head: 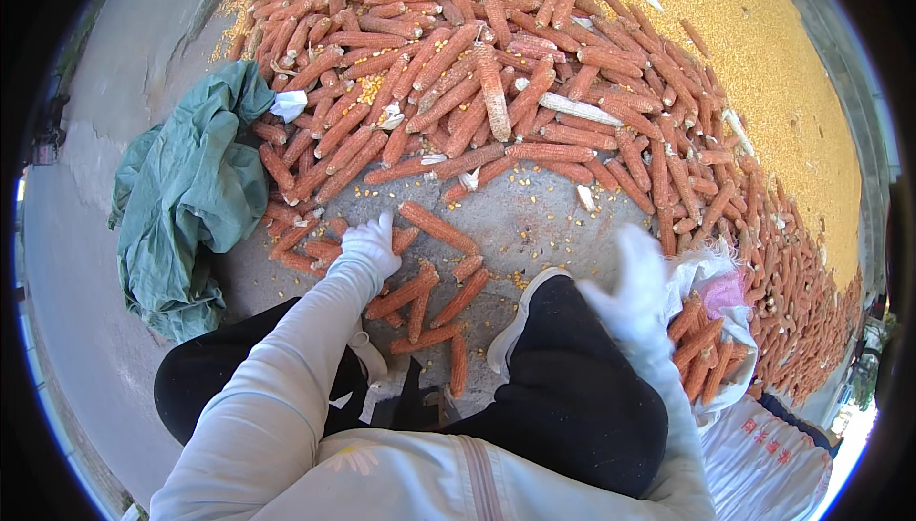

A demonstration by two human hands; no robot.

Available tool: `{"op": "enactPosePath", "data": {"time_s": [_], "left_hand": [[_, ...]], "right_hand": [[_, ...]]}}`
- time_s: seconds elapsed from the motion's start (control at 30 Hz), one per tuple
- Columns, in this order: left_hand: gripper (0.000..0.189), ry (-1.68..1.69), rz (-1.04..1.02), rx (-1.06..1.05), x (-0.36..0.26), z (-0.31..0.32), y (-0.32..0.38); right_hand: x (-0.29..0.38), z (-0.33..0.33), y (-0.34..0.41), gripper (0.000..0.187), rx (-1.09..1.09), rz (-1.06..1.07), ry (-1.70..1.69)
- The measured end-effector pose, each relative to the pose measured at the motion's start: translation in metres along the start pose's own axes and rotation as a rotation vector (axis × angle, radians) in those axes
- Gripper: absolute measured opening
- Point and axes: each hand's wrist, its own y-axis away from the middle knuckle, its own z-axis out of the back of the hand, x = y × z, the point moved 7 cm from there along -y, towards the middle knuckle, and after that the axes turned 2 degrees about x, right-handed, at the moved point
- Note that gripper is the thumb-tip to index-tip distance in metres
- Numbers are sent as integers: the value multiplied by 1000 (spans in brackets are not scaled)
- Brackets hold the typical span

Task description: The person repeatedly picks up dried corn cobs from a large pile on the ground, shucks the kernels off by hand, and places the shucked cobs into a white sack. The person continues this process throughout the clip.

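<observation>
My left hand [371, 243], in a white glove, is closed around a reddish corncob [405, 239] low over the concrete. The cob's near end pokes out beside the fingers; the palm side is hidden. Loose stripped cobs [461, 298] lie between my feet. Blurred by motion, my gloved right hand [630, 285] is raised above my right knee, fingers apart, with no cob visible in it. Just right of that hand, a white woven sack [738, 331] gapes with several cobs [698, 346] in its mouth.
A large heap of corncobs [444, 70] curves around the front and right. Yellow corn kernels [744, 41] spread behind it. Crumpled green cloth [193, 184] lies at left. A full white sack [766, 460] bearing red writing is at lower right. Scattered kernels dot the concrete floor [515, 224].
</observation>
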Motion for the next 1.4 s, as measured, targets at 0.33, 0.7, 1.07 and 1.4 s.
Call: {"op": "enactPosePath", "data": {"time_s": [0.33, 0.7, 1.07, 1.4], "left_hand": [[82, 450, 95, 195, 9, 22, 45], [62, 307, -129, 101, -28, -12, 59], [75, 179, -115, 5, -55, -54, 46], [53, 1686, -535, -64, -142, 107, 53]], "right_hand": [[74, -298, 18, 45, 170, 648, -88], [-12, -193, 23, 21, 181, 47, -76], [-79, 184, 206, 64, -321, -526, 527], [-67, 123, 172, 83, -234, -676, -198]]}}
